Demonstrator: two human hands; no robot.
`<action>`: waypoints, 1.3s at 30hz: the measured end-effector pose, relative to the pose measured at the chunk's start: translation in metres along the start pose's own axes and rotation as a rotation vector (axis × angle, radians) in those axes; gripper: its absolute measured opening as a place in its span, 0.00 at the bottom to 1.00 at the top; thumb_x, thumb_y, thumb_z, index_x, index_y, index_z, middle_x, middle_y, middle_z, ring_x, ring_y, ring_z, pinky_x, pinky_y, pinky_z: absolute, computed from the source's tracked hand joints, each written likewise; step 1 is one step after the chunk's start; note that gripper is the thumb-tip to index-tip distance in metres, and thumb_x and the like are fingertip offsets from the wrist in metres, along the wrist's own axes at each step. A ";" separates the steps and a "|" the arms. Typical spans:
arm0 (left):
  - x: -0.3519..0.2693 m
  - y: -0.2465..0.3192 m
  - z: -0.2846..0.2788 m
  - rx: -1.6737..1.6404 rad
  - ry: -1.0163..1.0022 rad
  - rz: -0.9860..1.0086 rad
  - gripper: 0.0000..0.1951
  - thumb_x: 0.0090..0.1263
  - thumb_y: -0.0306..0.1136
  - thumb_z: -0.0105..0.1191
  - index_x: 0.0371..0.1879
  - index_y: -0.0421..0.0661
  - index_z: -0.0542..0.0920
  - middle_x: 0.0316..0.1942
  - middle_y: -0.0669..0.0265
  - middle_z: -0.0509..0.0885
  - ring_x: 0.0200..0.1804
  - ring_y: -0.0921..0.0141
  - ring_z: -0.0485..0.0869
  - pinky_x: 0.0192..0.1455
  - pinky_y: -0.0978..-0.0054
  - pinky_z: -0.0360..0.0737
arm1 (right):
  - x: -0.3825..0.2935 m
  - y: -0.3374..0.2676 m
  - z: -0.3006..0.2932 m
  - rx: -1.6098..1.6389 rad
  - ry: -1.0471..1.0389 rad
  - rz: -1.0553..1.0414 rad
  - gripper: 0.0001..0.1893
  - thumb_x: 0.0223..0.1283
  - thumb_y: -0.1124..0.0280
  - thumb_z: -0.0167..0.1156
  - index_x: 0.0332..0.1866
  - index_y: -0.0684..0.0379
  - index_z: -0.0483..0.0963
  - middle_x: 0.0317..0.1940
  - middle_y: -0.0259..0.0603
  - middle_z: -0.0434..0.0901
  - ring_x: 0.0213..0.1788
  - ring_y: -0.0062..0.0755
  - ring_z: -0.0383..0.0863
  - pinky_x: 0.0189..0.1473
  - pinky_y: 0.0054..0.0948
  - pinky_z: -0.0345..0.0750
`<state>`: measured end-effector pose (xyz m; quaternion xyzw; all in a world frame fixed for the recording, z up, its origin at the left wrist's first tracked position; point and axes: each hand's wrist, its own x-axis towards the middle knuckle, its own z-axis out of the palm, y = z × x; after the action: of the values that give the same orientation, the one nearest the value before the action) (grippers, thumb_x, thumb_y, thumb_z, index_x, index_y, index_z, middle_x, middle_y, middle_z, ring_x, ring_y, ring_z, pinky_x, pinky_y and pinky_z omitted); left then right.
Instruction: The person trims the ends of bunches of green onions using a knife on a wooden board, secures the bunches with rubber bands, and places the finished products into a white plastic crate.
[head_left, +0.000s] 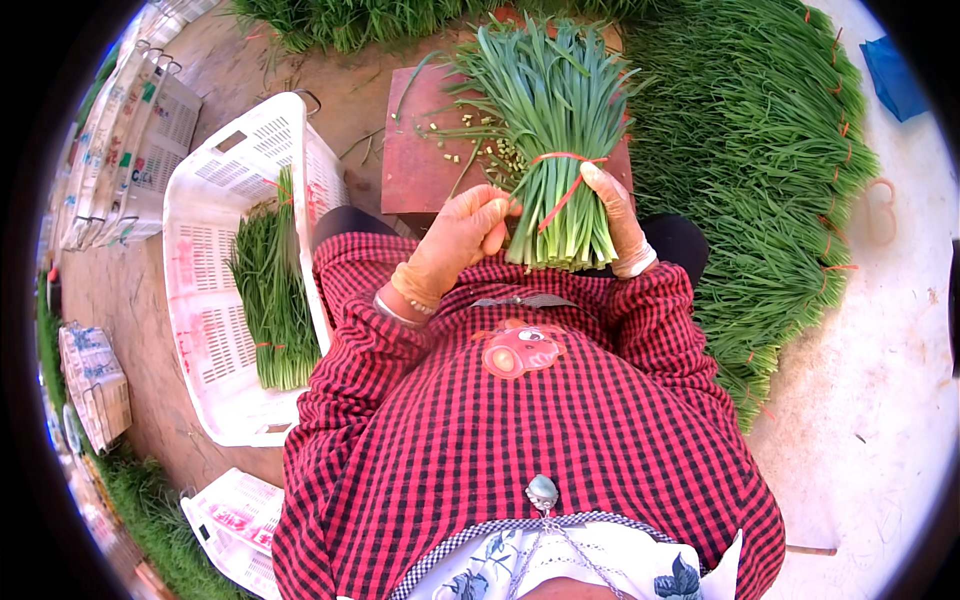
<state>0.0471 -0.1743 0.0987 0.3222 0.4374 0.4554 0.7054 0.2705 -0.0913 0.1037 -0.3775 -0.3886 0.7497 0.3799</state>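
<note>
A thick bundle of green garlic chives (566, 127) stands above my lap, its pale cut ends towards me. A red tie (568, 157) goes around it, with one tail hanging down over the stalks. My right hand (616, 217), in a thin translucent glove, grips the bundle's right side. My left hand (469, 232), gloved too, is curled at the lower left of the bundle, fingertips pinched together; whether it holds anything is unclear. Beneath the bundle is a reddish board (420, 172) with short cut stalk pieces (504, 157) on it.
A white plastic crate (202, 300) at the left holds tied chives (274, 300). More white crates (135, 150) are stacked at the far left. A large pile of tied chives (757, 165) lies at the right, with a blue bag (894, 79) beyond it.
</note>
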 end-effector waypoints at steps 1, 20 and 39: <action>-0.004 0.002 0.002 0.008 -0.013 -0.006 0.10 0.82 0.38 0.49 0.47 0.46 0.80 0.20 0.79 0.70 0.18 0.86 0.60 0.20 0.86 0.53 | 0.001 0.001 -0.005 0.011 0.000 0.005 0.26 0.69 0.54 0.61 0.62 0.63 0.74 0.52 0.38 0.81 0.51 0.28 0.82 0.57 0.30 0.79; -0.081 0.058 -0.092 0.295 0.506 0.257 0.17 0.77 0.38 0.54 0.54 0.37 0.80 0.27 0.72 0.79 0.26 0.80 0.75 0.32 0.84 0.72 | -0.003 -0.013 -0.042 0.230 0.107 -0.059 0.25 0.70 0.53 0.58 0.61 0.63 0.75 0.52 0.41 0.84 0.50 0.30 0.85 0.56 0.31 0.81; 0.001 0.011 0.019 0.153 -0.042 0.112 0.18 0.77 0.29 0.56 0.62 0.37 0.76 0.47 0.67 0.85 0.44 0.79 0.82 0.45 0.80 0.81 | -0.008 -0.009 -0.011 -0.021 0.032 -0.091 0.29 0.69 0.50 0.58 0.64 0.63 0.71 0.54 0.41 0.80 0.53 0.30 0.81 0.59 0.33 0.78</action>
<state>0.0608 -0.1698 0.1158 0.4085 0.4375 0.4525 0.6610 0.2853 -0.0909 0.1093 -0.3756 -0.4071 0.7215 0.4156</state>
